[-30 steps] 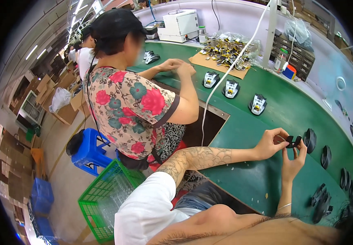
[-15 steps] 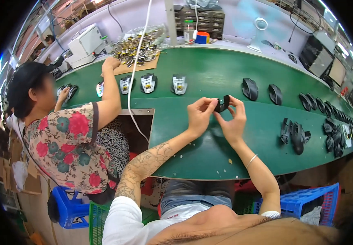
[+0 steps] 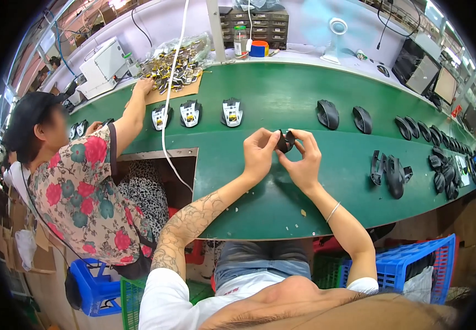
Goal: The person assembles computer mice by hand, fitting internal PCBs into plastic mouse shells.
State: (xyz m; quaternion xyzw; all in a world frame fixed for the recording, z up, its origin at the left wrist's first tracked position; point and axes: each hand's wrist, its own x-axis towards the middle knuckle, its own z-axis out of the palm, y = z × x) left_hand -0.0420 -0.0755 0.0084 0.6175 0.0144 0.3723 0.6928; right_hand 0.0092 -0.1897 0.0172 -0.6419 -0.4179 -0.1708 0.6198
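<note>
Above the green workbench (image 3: 326,181), my left hand (image 3: 258,155) and my right hand (image 3: 304,160) pinch a small curved black plastic piece (image 3: 286,142) between them; it looks like a computer mouse shell part. Both hands are closed on it with thumbs and fingertips, which hide part of the piece. Beyond my left hand lies an opened mouse (image 3: 231,113) with a white and yellow inside. Past my right hand rest a black mouse (image 3: 327,114) and another black mouse (image 3: 362,120). Black shell parts (image 3: 395,177) lie to the right of my right hand.
At left, a co-worker (image 3: 84,187) reaches to a heap of small parts (image 3: 173,71) on cardboard. A white cable (image 3: 167,110) hangs down over the bench. Several black mice (image 3: 425,132) line the far right, near a pile of black parts (image 3: 444,171). A fan (image 3: 334,41) stands behind.
The black piece has turned slightly between my fingers. My view has shifted a little, so the bench appears moved left. The co-worker's arm still reaches toward the heap.
</note>
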